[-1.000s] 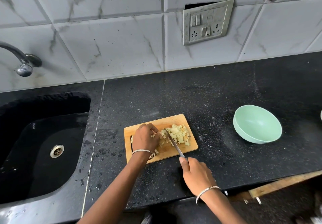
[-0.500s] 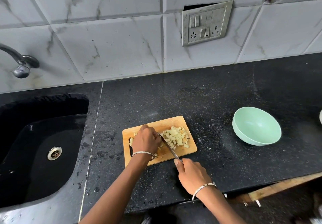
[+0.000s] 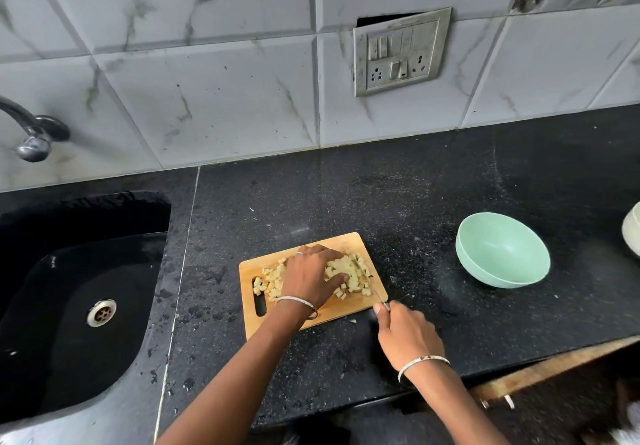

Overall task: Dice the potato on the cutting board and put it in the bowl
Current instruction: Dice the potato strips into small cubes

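On the speckled black stone table [image 3: 415, 195] lies a light wooden rectangular cutting board [image 3: 341, 311], its handle slot towards the sink. The diced pale yellow potato [image 3: 353, 276] is all on that board, in 2 patches: a few cubes beside the slot and a bigger heap on the right half. The left hand [image 3: 310, 278] lies over the heap, its grip spread, fingers fairly straight on the cubes and thumb stretched out along the near side. The right hand [image 3: 408, 337] sits just off the board's near right corner, its grip curled tight round the handle of a slim steel knife [image 3: 373, 288], whose blade runs along the heap's right edge, tip pointing away. The mint-green round bowl [image 3: 502, 247] stands apart to the right on the table, with no potato in it. A black sunken sink [image 3: 52, 358] sits at the far left under a chrome tap [image 3: 31, 133].
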The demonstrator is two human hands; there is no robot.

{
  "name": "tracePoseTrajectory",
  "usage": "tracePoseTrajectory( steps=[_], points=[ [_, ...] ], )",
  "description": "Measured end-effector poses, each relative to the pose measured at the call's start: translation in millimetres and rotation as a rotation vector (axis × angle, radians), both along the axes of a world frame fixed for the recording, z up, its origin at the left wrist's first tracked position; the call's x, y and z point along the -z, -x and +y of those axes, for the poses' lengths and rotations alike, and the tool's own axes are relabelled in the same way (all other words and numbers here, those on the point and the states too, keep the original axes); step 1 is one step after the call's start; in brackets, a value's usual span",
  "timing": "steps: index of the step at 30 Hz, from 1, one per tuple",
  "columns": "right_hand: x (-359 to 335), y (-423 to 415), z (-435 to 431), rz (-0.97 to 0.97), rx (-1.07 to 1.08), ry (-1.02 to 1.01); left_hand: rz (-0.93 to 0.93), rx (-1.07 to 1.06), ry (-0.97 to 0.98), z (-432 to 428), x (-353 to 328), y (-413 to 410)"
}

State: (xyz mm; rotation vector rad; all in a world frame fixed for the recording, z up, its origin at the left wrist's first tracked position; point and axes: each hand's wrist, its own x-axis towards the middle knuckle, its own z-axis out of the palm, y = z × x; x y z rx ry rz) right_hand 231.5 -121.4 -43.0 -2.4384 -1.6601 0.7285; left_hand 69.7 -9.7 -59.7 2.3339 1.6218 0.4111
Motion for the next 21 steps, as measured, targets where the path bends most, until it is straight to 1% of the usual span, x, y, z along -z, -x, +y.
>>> tracePoseTrajectory(
  steps=[3, 6, 9, 11, 16, 18, 21],
  points=[
    [7.9, 6.8, -2.2, 0.168, 0.006, 0.019, 0.011, -0.021, 0.005, -1.6, 1.2, -7.7],
    [4.4, 3.7, -1.0, 0.264, 0.002, 0.013, -0.094, -0.069, 0.018, -5.1, 1.9, -4.9],
    [-1.4, -3.0, -0.5, 0.277, 0.009, -0.027, -0.186, -0.137, 0.015, -4.4, 3.8, 6.6],
    [-2.6, -5.0, -0.4, 0.267, 0.012, -0.047, -0.209, -0.153, 0.015, -2.9, 1.7, 14.6],
    [-0.2, -5.2, 3.7, 0.261, -0.057, -0.009, -0.164, -0.144, -0.001, -3.0, -7.2, 22.0],
    [-2.1, -4.8, 5.5, 0.272, -0.093, -0.014, -0.162, -0.114, -0.027, -4.0, -11.9, 20.7],
    [-8.9, -5.3, 6.2, 0.298, -0.135, -0.024, -0.103, 0.051, -0.094, -4.5, -18.7, 16.3]
  ],
)
